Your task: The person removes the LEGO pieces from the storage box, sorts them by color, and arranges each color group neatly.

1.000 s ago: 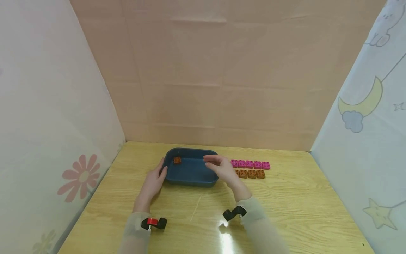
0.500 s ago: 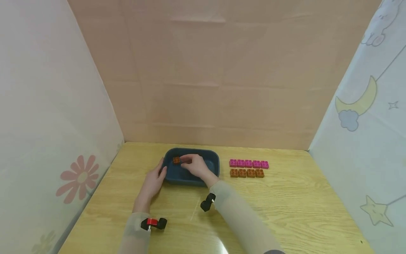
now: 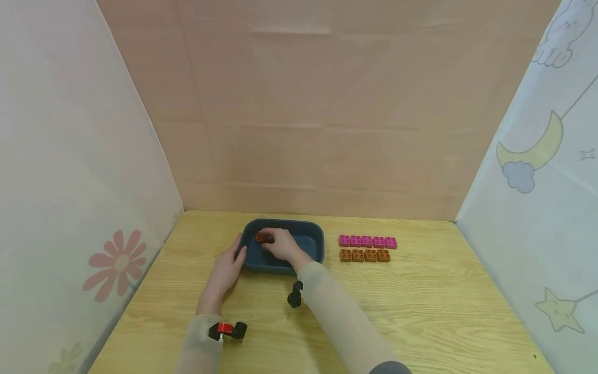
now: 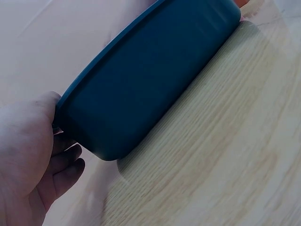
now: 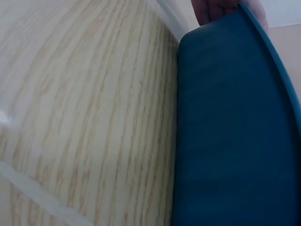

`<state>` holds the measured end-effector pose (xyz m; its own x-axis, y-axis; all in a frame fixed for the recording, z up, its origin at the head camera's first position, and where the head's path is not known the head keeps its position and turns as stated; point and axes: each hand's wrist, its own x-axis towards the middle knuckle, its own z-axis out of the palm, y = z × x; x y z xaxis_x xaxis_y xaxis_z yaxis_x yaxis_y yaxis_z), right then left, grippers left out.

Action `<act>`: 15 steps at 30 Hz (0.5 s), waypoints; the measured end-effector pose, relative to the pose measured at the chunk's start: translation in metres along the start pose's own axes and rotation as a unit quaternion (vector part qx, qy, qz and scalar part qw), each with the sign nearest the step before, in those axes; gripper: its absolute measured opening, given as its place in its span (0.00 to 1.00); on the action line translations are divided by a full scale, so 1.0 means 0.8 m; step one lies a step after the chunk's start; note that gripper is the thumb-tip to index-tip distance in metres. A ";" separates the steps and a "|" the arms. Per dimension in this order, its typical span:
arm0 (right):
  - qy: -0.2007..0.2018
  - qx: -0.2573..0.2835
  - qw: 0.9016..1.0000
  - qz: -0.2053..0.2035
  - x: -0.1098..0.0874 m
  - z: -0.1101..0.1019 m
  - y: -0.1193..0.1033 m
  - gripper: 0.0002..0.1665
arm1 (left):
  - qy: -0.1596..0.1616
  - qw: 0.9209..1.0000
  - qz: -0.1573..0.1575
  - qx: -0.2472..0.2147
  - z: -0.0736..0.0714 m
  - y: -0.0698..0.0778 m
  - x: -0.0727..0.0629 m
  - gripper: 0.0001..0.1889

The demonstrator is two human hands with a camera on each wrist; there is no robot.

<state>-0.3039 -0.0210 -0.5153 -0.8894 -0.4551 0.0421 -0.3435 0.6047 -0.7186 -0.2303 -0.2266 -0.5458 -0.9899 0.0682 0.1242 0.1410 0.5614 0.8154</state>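
Note:
A dark blue tray [image 3: 306, 267] stands on the table, and my left hand [image 3: 229, 265] holds its left end. In the left wrist view the left hand [image 4: 33, 155] has its thumb at the rim of the tray [image 4: 141, 80] and the other fingers beside the end wall. Inside the tray, my right hand [image 3: 280, 245] pinches an orange-brown toy building brick [image 3: 259, 237] near the back left corner; the fingers partly cover it. The right wrist view shows the tray's outer wall [image 5: 230, 122] and part of the left hand [image 5: 216, 9], not the right hand.
Right of the tray lie a row of several magenta bricks [image 3: 367, 241] and, nearer, a row of several orange-brown bricks [image 3: 364, 255]. The wooden table [image 3: 420, 311] ends at a beige back sheet [image 3: 261, 114]. Patterned sheets hang at left [image 3: 60, 171] and right [image 3: 560, 228].
My right hand has moved left from above the tray's right side to the brick in the back left and now pinches it. The left hand stays on the tray.

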 end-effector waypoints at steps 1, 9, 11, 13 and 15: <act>-0.001 -0.004 1.000 0.002 0.000 0.000 0.000 0.24 | 0.000 1.000 -0.002 -0.001 0.000 0.000 0.000 0.33; 0.017 -0.001 1.000 0.026 0.001 -0.001 0.001 0.23 | -0.005 1.000 -0.009 -0.006 -0.001 0.004 -0.001 0.33; 0.018 0.006 0.999 0.029 0.000 -0.001 0.001 0.24 | -0.003 1.000 -0.007 -0.006 -0.002 0.005 -0.002 0.33; 0.017 0.010 0.999 0.033 0.000 -0.001 0.000 0.24 | -0.002 1.000 -0.004 -0.004 -0.003 0.006 -0.003 0.33; 0.016 0.008 0.999 0.038 -0.001 -0.002 0.000 0.24 | -0.002 1.000 -0.002 -0.002 -0.005 0.007 -0.004 0.33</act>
<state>-0.3037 -0.0201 -0.5142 -0.9217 -0.3878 0.0089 -0.2701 0.6253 -0.7322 -0.2265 -0.2265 -0.5394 -0.9905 0.0703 0.1185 0.1375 0.5576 0.8186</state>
